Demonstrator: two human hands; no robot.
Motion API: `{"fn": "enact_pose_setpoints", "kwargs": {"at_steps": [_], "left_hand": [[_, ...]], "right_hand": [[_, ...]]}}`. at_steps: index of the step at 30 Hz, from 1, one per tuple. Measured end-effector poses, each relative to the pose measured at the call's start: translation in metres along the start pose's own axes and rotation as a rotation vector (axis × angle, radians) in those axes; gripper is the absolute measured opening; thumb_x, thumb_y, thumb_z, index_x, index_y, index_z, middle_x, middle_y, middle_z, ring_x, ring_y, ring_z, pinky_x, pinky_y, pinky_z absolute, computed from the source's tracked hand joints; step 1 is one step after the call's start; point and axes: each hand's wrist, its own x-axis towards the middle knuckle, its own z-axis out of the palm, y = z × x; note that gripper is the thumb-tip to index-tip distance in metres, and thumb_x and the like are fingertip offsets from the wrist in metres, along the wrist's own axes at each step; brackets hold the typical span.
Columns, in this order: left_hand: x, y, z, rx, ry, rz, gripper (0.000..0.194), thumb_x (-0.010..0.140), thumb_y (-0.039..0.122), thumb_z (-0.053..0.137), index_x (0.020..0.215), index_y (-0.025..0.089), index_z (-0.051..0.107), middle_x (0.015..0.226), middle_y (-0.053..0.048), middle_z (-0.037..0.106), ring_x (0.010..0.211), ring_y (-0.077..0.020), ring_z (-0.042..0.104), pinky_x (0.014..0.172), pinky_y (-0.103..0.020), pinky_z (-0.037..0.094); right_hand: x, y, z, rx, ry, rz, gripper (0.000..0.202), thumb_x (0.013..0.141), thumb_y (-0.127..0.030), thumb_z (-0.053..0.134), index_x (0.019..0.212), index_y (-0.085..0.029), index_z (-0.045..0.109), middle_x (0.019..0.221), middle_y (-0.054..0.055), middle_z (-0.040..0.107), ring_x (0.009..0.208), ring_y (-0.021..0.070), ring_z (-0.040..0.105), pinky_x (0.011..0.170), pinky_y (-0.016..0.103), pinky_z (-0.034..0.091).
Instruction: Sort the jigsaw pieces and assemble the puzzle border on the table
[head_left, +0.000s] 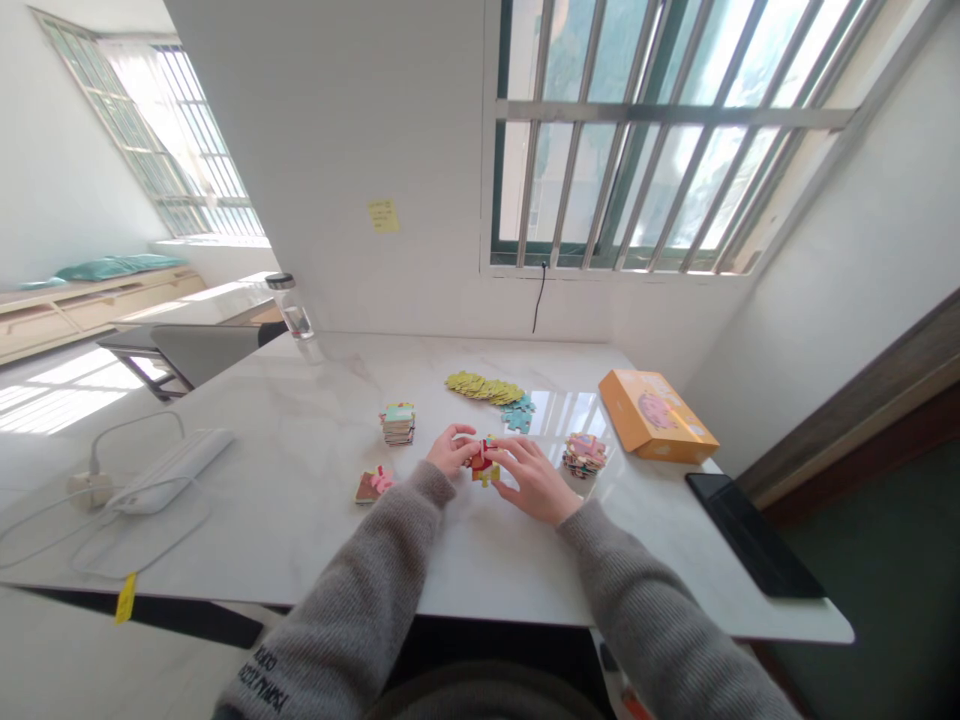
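Note:
Between my two hands, above the white tabletop, are red and yellow jigsaw puzzle pieces (pixel 485 472). My left hand (pixel 452 450) has its fingers curled against their left side. From the right, my right hand (pixel 534 476) reaches over them with its fingertips on the top and its thumb near the lower edge. The fingers partly hide the pieces. Left of my hands stands a neat stack of puzzle pieces (pixel 398 424), and nearer to me lies a small pile with a pink figure (pixel 373 485). A looser stack of puzzle pieces (pixel 584 455) is just right of my right hand.
Beyond my hands, overlapping yellow-green pieces (pixel 484 388) lie beside light-blue pieces (pixel 517 412). An orange box (pixel 658 415) and a black tablet-like slab (pixel 754 535) are at the right. A white power strip (pixel 176 470) with cables lies left, a clear bottle (pixel 292 308) farther back.

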Motion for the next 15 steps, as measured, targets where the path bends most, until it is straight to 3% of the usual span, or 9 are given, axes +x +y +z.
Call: {"fn": "enact_pose_setpoints", "kwargs": {"at_steps": [4,9,13,15], "left_hand": [[-0.004,0.004,0.004,0.12,0.04,0.169,0.047,0.066,0.046,0.076,0.097,0.017,0.055,0.068,0.002,0.062,0.064,-0.0157,0.063,0.06,-0.027,0.049],[-0.009,0.003,0.004,0.527,0.13,0.29,0.017,0.08,0.028,0.06,0.093,0.017,0.061,0.075,-0.002,0.063,0.074,-0.0171,0.063,0.067,-0.029,0.048],[-0.01,-0.001,0.002,0.94,0.135,0.417,0.017,0.078,0.02,0.06,0.095,0.019,0.064,0.087,-0.005,0.065,0.087,-0.0218,0.062,0.083,-0.037,0.048],[-0.011,-0.002,0.002,1.095,0.098,0.418,0.018,0.078,0.021,0.062,0.096,0.019,0.065,0.093,-0.007,0.065,0.094,-0.024,0.06,0.087,-0.039,0.047]], "right_hand": [[-0.004,0.001,-0.012,-0.004,0.135,0.092,0.04,0.089,-0.026,0.064,0.128,-0.024,0.056,0.121,0.011,0.06,0.115,0.0273,0.054,0.099,0.046,0.048],[-0.028,0.019,-0.036,-0.12,0.327,0.287,0.031,0.091,-0.029,0.061,0.121,-0.024,0.06,0.118,0.01,0.06,0.11,0.0278,0.055,0.097,0.046,0.046],[-0.057,0.043,-0.051,-0.239,0.381,0.441,0.029,0.089,-0.033,0.06,0.115,-0.022,0.06,0.113,0.011,0.062,0.106,0.0289,0.054,0.094,0.046,0.042],[-0.068,0.051,-0.055,-0.298,0.375,0.514,0.031,0.088,-0.036,0.059,0.115,-0.021,0.058,0.107,0.01,0.064,0.101,0.029,0.055,0.09,0.044,0.041]]}}
